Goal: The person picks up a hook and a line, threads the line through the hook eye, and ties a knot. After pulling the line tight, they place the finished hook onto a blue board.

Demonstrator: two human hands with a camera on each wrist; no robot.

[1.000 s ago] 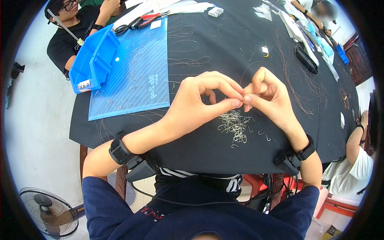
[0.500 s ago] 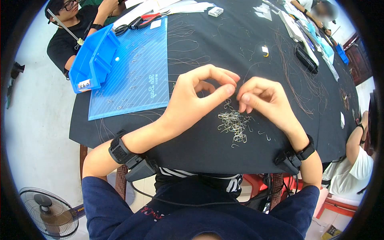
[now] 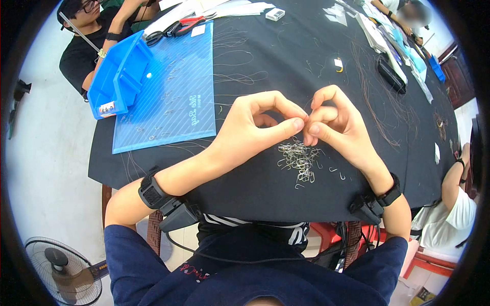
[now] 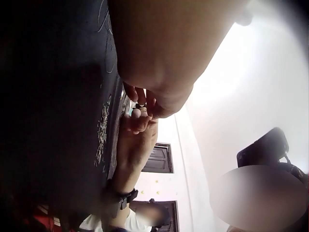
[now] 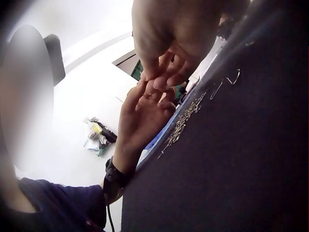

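Observation:
Above a pile of small metal hooks [image 3: 300, 159], the left hand [image 3: 255, 120] and right hand [image 3: 342, 125] meet at their fingertips. The left thumb and index finger come together at the tips; anything between them is too small to make out. Bent fingers and thumb of the right hand pinch a thin line, mostly hidden at the fingertips. The left wrist view has the right hand [image 4: 137, 140] beyond the left hand [image 4: 159, 72]. In the right wrist view, the left hand [image 5: 145, 113] touches the right hand [image 5: 176, 34] beside the hooks [image 5: 183, 118].
A blue file bag [image 3: 178, 92] with hooks and lines lies at left, a blue bin [image 3: 120, 76] on its edge and pliers [image 3: 186, 25] behind. Loose thin lines [image 3: 375, 107] and a black case [image 3: 391, 76] are at right. Other people sit around the table.
The hands separated slightly, then came back together at the fingertips. The left thumb and index finger parted and closed up again. Right fingers lifted and spread a little from their lower, folded pose.

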